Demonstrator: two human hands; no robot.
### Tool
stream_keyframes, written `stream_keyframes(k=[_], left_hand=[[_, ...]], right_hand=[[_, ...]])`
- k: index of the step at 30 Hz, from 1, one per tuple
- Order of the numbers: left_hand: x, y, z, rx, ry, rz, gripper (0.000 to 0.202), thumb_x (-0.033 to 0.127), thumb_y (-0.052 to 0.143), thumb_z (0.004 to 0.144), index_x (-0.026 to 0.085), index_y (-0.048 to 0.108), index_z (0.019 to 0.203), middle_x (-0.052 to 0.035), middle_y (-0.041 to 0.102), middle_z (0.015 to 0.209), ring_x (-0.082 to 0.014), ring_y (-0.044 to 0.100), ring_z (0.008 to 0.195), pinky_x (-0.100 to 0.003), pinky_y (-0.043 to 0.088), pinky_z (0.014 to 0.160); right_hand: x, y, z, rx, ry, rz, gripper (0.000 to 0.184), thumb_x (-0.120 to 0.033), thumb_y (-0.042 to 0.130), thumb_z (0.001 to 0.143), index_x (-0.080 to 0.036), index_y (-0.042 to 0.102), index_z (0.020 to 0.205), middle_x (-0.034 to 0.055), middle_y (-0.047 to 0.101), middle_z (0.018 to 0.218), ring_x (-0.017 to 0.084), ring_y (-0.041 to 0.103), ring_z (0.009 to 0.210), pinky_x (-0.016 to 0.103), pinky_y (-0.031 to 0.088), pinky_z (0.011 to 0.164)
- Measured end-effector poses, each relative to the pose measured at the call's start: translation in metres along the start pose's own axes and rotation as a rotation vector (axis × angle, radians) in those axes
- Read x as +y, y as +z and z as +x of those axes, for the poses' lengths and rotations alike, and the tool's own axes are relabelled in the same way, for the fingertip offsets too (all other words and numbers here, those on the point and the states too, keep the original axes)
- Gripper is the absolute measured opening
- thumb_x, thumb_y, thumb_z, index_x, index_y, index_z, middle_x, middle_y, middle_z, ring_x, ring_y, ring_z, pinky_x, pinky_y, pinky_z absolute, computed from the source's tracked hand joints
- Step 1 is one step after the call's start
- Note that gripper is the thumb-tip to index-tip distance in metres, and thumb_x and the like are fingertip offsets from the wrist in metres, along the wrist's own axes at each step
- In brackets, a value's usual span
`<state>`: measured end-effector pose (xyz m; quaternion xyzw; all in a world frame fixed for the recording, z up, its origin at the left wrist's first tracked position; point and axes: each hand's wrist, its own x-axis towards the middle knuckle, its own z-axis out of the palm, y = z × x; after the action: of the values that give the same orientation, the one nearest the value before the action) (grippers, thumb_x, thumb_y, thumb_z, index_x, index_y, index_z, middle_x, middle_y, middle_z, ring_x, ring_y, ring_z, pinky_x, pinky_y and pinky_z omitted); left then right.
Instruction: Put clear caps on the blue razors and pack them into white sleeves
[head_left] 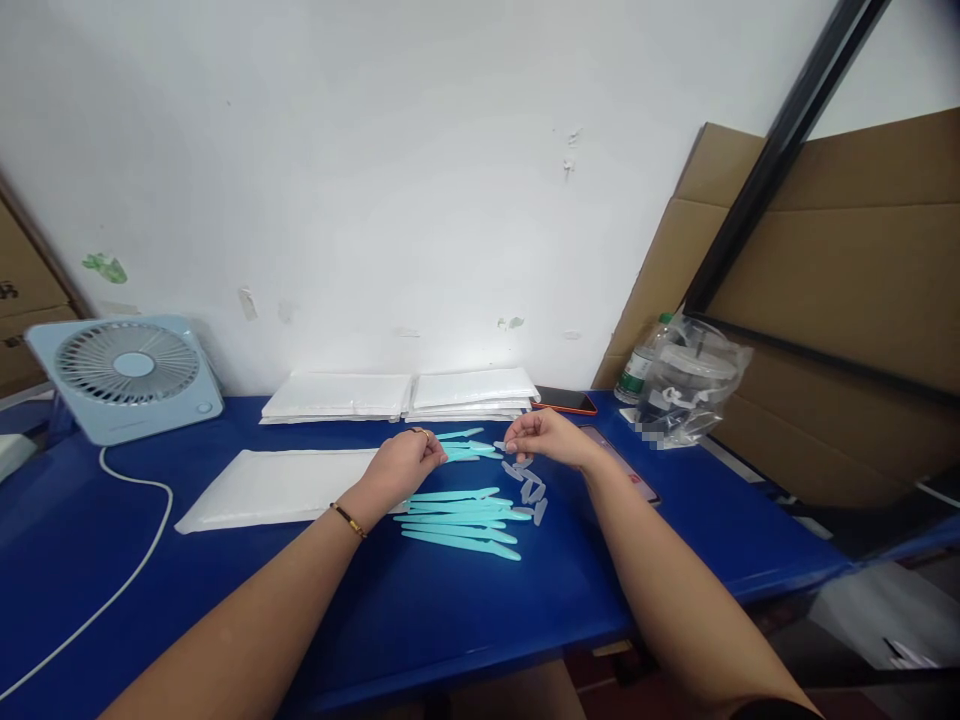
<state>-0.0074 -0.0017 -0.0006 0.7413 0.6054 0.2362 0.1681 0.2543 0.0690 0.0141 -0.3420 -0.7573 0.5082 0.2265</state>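
Note:
My left hand (405, 465) is closed in a pinch on the handle end of a turquoise eyebrow razor (472, 451), whose tip points right. Facing it, my right hand (541, 438) pinches a small translucent blade cap (500, 446) close to that tip. Whether cap and razor touch is too small to tell. More turquoise razors (457, 518) lie in a loose row below the hands, and others lie behind the held one. Several loose clear caps (533, 490) are scattered beneath my right hand.
A white padded mailer (285, 485) lies left of the razors; stacked mailers (337, 395) rest against the wall. A blue fan (135, 370) with its white cable (161, 525) stands left. Two phones (566, 401), a bottle (637, 372) and a bagged cup (694, 385) are on the right.

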Motion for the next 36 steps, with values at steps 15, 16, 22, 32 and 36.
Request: stream_keyframes(k=[15, 16, 22, 32, 36], left_hand=[[0.01, 0.001, 0.004, 0.097, 0.056, 0.16, 0.023, 0.038, 0.053, 0.077, 0.023, 0.063, 0.092, -0.0033, 0.064, 0.097, -0.0211, 0.057, 0.091, -0.028, 0.038, 0.073], [0.011, 0.0, 0.003, 0.07, 0.077, 0.155, 0.026, 0.041, 0.056, 0.075, 0.024, 0.063, 0.093, -0.003, 0.064, 0.099, -0.0213, 0.057, 0.091, -0.029, 0.038, 0.074], [0.014, 0.003, -0.007, -0.226, 0.149, 0.077, 0.019, 0.041, 0.061, 0.068, 0.024, 0.067, 0.075, -0.0007, 0.065, 0.08, -0.0169, 0.057, 0.073, -0.024, 0.038, 0.062], [0.019, 0.002, -0.008, -0.054, 0.106, -0.058, 0.026, 0.036, 0.03, 0.09, 0.022, 0.052, 0.091, 0.0001, 0.06, 0.072, -0.0154, 0.054, 0.064, -0.025, 0.035, 0.058], [0.022, -0.008, -0.01, -0.03, 0.138, 0.017, 0.034, 0.046, 0.028, 0.09, 0.021, 0.051, 0.093, -0.0013, 0.058, 0.074, -0.0171, 0.054, 0.067, -0.026, 0.033, 0.058]], right_hand=[[0.005, 0.026, 0.019, 0.305, -0.05, -0.377, 0.024, -0.036, 0.069, 0.066, -0.015, 0.068, 0.078, 0.002, 0.063, 0.065, 0.012, 0.057, 0.057, 0.023, 0.043, 0.055], [0.005, 0.021, 0.016, 0.34, -0.064, -0.473, 0.024, -0.037, 0.07, 0.064, -0.017, 0.069, 0.076, 0.0021, 0.064, 0.068, 0.012, 0.056, 0.059, 0.023, 0.042, 0.055], [0.008, 0.008, 0.002, 0.074, 0.004, -0.612, 0.018, -0.034, 0.076, 0.054, -0.02, 0.07, 0.063, -0.0003, 0.063, 0.061, 0.013, 0.054, 0.058, 0.022, 0.038, 0.05], [-0.001, 0.012, 0.001, 0.158, -0.086, -0.458, 0.015, -0.031, 0.064, 0.071, -0.017, 0.063, 0.076, 0.0004, 0.062, 0.064, 0.012, 0.055, 0.058, 0.021, 0.04, 0.052], [-0.011, 0.011, -0.005, 0.223, -0.188, -0.34, 0.019, -0.034, 0.06, 0.077, -0.017, 0.061, 0.083, 0.0001, 0.06, 0.061, 0.012, 0.056, 0.057, 0.022, 0.042, 0.054]])
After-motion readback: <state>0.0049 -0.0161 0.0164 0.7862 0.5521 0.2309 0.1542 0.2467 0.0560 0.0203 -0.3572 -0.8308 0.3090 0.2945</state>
